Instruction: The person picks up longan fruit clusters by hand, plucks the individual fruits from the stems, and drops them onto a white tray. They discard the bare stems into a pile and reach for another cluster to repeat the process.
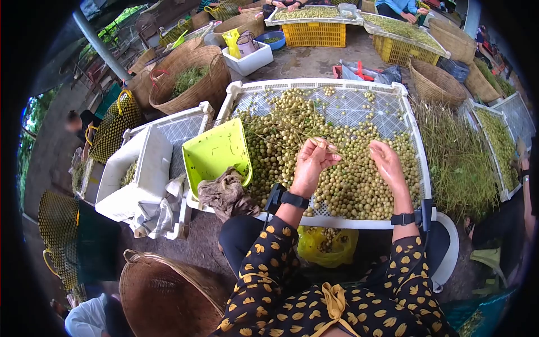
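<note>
A white mesh tray (418, 151) in front of me holds a layer of small round yellow-green fruits (359, 194), many still on thin twigs at its left side. Over the middle of the tray, my left hand (314, 163) is closed, thumb and fingers pinching a thin fruit stem (331, 147). My right hand (388, 164) hovers above the fruits on the right, fingers slightly bent and apart, holding nothing that I can see. A lime-green scoop (216, 149) and a crumpled brown cloth (227, 194) lie at the tray's left edge.
Below the tray hangs a yellow plastic bag (327, 247) with fruits in it. A wicker basket (168, 292) stands at lower left, a white foam box (151, 163) at left. Bundled stems (455, 163) are heaped on the right. Other people work at trays behind.
</note>
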`<state>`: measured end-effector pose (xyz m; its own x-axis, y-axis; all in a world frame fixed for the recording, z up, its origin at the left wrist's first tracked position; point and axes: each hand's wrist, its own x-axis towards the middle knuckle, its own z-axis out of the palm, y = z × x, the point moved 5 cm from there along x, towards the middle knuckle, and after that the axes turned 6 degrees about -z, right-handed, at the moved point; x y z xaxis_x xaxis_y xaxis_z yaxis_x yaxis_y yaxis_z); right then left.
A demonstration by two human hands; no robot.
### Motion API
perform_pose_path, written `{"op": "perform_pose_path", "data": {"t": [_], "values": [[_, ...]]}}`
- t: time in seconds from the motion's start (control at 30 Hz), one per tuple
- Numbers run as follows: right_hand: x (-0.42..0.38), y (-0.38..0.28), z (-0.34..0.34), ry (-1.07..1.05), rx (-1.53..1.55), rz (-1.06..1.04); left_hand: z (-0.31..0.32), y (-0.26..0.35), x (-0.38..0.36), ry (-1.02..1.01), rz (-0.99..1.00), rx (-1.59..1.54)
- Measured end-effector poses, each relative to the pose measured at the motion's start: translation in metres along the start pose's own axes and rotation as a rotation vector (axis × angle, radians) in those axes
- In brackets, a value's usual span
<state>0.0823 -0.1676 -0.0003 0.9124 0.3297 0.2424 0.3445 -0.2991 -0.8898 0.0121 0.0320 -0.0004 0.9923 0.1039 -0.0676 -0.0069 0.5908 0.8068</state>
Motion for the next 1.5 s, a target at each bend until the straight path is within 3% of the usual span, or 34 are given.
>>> {"op": "perform_pose_path", "data": {"t": [0.13,0.27,0.4,0.5,0.6,0.63,0.73,0.87,0.93,0.97,1.03,1.1,1.13,1.17,1.2,1.27,1.4,1.5], "values": [[-0.011,-0.006,0.032,-0.216,0.662,0.21,0.009,-0.011,-0.001,-0.1,-0.058,-0.025],[-0.013,-0.008,0.048,-0.252,0.828,0.193,0.013,-0.015,-0.006,-0.133,-0.099,-0.041],[-0.011,0.004,0.04,-0.267,0.71,0.226,0.004,-0.011,-0.005,-0.041,-0.07,-0.013],[-0.007,0.025,0.023,-0.095,0.536,0.28,-0.012,-0.008,0.001,0.08,0.008,-0.059],[-0.005,0.013,-0.001,0.186,-0.394,-0.25,-0.014,-0.004,0.0,0.151,0.041,0.1],[-0.008,0.0,-0.001,0.167,-0.488,-0.236,-0.008,-0.006,0.0,0.119,0.043,0.181],[-0.018,-0.028,0.018,-0.177,0.086,-0.008,0.015,-0.023,-0.004,-0.049,0.032,0.438],[-0.026,-0.026,0.029,-0.172,0.001,-0.055,0.039,-0.044,-0.012,-0.105,0.037,0.76],[-0.025,-0.023,0.01,-0.137,0.092,0.106,0.041,-0.04,-0.013,-0.175,0.041,0.863],[-0.026,-0.021,-0.001,-0.116,0.137,0.188,0.032,-0.037,-0.007,-0.105,0.109,0.836],[-0.02,-0.044,-0.048,0.17,0.125,0.235,0.005,-0.024,0.008,0.084,0.226,0.822],[-0.007,-0.032,-0.118,0.417,0.442,0.02,-0.014,0.012,0.013,0.362,0.331,1.09],[-0.005,-0.018,-0.162,0.516,0.58,-0.085,-0.022,0.022,0.018,0.464,0.279,1.186],[-0.012,-0.024,-0.187,0.726,0.683,-0.001,-0.027,0.026,0.025,0.49,0.275,1.265],[-0.008,0.015,-0.22,0.671,0.699,-0.038,-0.034,0.024,0.033,0.515,0.271,1.345],[-0.024,0.007,-0.205,0.672,0.543,0.178,-0.039,0.007,0.055,0.477,0.334,1.472],[-0.032,0.024,-0.151,0.417,0.591,0.273,-0.035,-0.017,0.09,0.423,0.266,1.734],[-0.023,-0.01,-0.122,0.261,0.285,0.164,-0.038,-0.025,0.102,0.304,0.156,1.986]]}}
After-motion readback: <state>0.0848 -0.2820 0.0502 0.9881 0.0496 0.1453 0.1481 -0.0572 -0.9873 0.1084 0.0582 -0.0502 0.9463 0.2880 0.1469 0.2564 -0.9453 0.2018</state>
